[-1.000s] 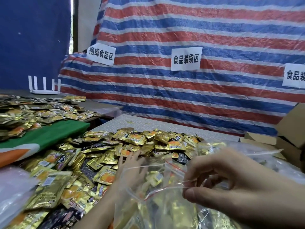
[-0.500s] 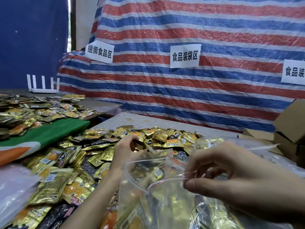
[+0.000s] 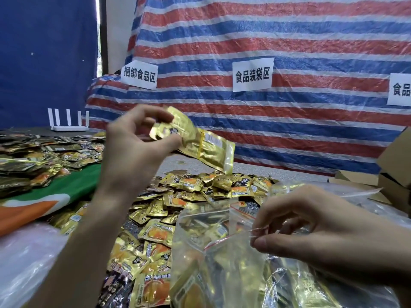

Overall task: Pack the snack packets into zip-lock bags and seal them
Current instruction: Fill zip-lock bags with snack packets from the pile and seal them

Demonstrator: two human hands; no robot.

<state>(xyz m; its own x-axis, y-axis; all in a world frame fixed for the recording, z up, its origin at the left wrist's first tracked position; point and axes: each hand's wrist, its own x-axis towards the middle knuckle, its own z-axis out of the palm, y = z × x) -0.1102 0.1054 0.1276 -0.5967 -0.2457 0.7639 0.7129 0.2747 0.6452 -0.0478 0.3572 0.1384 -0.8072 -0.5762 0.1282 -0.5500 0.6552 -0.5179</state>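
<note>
Head view shows your left hand (image 3: 133,152) has come up off the loose pile of packets (image 3: 189,192), where it was reaching half a second ago. It is now raised well above the pile, with thumb and fingers pinching the near end of one gold snack packet (image 3: 204,145), which hangs tilted away to the right of that hand. That means the pick is done and the packet only needs carrying down and toward you into the bag. Your right hand (image 3: 322,227) has hardly shifted: low and near you, thumb and forefinger pinch the rim of the zip-lock bag (image 3: 222,258) at its red zip strip, holding the mouth agape just left of those fingers. Through the clear film you can see several gold packets already inside, so by the look of it you are partway through filling this bag. It is not yet sealed. Beyond your right hand lies more crumpled clear plastic (image 3: 347,192) with a glint of gold in it, though what it holds is hard to tell. Farther right sits a cardboard box (image 3: 395,161), its inside hidden.
</note>
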